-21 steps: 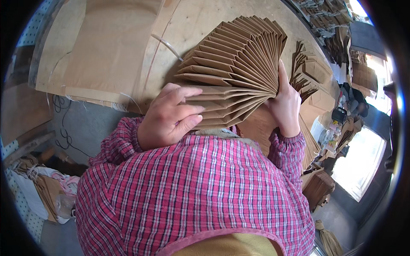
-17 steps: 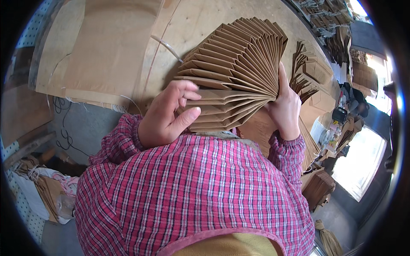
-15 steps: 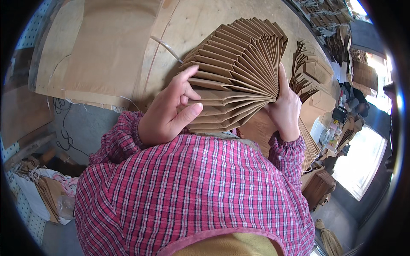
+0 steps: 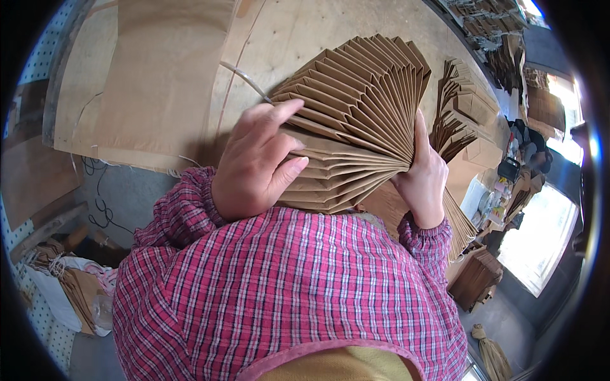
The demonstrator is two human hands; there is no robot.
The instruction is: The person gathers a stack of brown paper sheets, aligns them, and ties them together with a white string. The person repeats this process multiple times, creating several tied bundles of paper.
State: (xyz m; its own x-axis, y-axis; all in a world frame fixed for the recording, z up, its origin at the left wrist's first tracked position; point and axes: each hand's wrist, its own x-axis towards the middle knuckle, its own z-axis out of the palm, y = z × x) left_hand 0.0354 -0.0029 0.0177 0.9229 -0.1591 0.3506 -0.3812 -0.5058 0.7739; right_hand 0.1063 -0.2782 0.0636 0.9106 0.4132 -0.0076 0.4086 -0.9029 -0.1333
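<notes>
Pink checked sleeves (image 4: 181, 206) lead to the right hand (image 4: 424, 181), gripping the gathered end of a brown paper fan (image 4: 372, 95), and the left hand (image 4: 251, 168), fingers loosely spread at its left edges. The fan spreads before the chest, over the tabletop (image 4: 286, 38); a flat brown sheet (image 4: 165, 76) lies left, folded paper stacks (image 4: 475, 109) right.

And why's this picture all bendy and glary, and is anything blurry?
Head view: fisheye lens bows the edge of the pale wooden tabletop; the white four-sided window glares; the person's bare left hand looks slightly blurred, the fan of folded brown paper sharper.
</notes>
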